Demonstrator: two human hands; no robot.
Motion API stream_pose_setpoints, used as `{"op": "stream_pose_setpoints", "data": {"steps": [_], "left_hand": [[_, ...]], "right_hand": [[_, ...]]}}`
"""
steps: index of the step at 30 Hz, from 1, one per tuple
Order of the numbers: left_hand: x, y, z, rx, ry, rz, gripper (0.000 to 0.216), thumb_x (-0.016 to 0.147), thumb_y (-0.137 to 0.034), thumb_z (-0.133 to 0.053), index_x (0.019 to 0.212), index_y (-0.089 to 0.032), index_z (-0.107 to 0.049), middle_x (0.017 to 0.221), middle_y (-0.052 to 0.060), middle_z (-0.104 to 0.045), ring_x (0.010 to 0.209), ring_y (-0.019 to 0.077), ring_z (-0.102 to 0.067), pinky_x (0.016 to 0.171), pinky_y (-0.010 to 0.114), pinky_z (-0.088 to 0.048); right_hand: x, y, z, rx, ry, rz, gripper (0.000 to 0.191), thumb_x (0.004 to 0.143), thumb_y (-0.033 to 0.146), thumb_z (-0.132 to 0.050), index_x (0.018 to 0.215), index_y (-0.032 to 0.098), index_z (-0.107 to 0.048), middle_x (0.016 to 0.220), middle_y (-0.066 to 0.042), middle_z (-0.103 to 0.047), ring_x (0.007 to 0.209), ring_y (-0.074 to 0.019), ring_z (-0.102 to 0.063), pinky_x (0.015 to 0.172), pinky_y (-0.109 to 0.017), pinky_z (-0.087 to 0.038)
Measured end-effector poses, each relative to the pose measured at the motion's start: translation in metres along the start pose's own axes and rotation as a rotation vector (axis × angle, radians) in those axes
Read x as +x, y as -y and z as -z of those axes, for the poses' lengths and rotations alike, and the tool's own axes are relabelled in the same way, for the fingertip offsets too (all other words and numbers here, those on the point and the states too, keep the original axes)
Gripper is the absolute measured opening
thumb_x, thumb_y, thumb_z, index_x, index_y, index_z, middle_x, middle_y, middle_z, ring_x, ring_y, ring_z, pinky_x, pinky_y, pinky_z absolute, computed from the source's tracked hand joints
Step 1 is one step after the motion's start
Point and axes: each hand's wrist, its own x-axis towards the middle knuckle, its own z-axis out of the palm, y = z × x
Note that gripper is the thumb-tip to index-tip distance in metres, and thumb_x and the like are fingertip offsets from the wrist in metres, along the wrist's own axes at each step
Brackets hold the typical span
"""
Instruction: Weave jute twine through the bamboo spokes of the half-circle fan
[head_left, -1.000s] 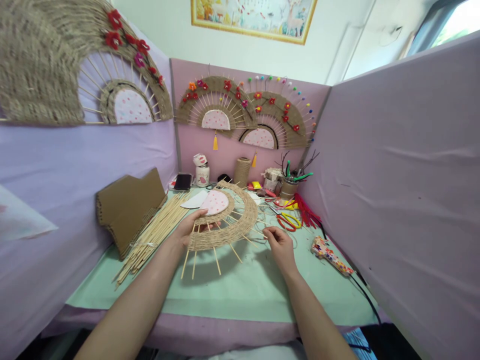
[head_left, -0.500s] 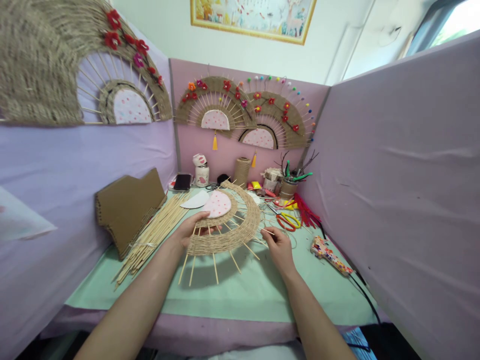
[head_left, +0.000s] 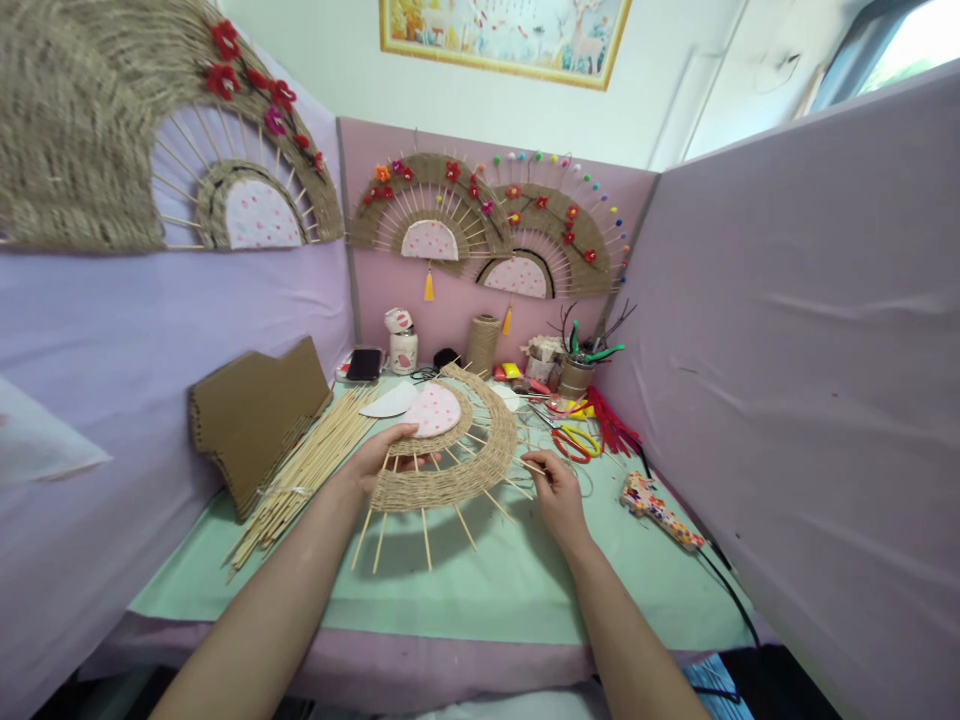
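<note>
My left hand (head_left: 382,455) is closed around the left side of a half-round woven fan (head_left: 450,485), some fingers hidden behind it. The fan has thin sticks spreading out past a band of twine weave, and a pink-dotted white cloth piece (head_left: 435,410) at its centre. At the fan's right edge my right hand (head_left: 559,490) pinches the end of one thin bamboo stick (head_left: 528,464). A white half-round piece (head_left: 388,401) lies just behind the fan's left side.
To the left lie a bundle of sticks (head_left: 315,460) and brown cardboard (head_left: 259,415). Scissors (head_left: 576,442), red cords (head_left: 611,425) and a patterned glue gun (head_left: 660,512) with a cable are on the right. A twine spool (head_left: 483,345) and a tool pot (head_left: 577,376) stand behind.
The fan has shifted very slightly to the left and turned a little. Both hands keep their hold and have barely moved.
</note>
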Motion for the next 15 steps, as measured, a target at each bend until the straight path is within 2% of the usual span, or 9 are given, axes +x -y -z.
{"op": "stream_pose_setpoints", "data": {"steps": [8, 15], "left_hand": [[-0.0024, -0.0022, -0.0002, 0.019, -0.097, 0.018, 0.032, 0.074, -0.023, -0.064, 0.103, -0.009, -0.061, 0.075, 0.012, -0.072, 0.050, 0.0180, -0.065, 0.044, 0.022, -0.052], [-0.0088, -0.0051, -0.0065, -0.005, -0.126, 0.058, 0.026, 0.076, -0.021, -0.061, 0.100, -0.008, -0.061, 0.068, 0.011, -0.071, 0.045, 0.0163, -0.063, 0.042, 0.021, -0.052]], "right_hand": [[-0.0003, 0.0028, 0.0013, -0.033, 0.020, 0.105, 0.016, 0.086, 0.029, -0.048, 0.083, 0.019, -0.061, 0.077, -0.004, -0.060, 0.072, -0.0171, -0.055, 0.066, -0.029, -0.042], [0.0003, -0.0009, 0.0020, -0.110, -0.048, 0.146, 0.015, 0.086, 0.030, -0.051, 0.081, 0.020, -0.061, 0.077, -0.004, -0.060, 0.074, -0.0177, -0.054, 0.068, -0.030, -0.042]]}}
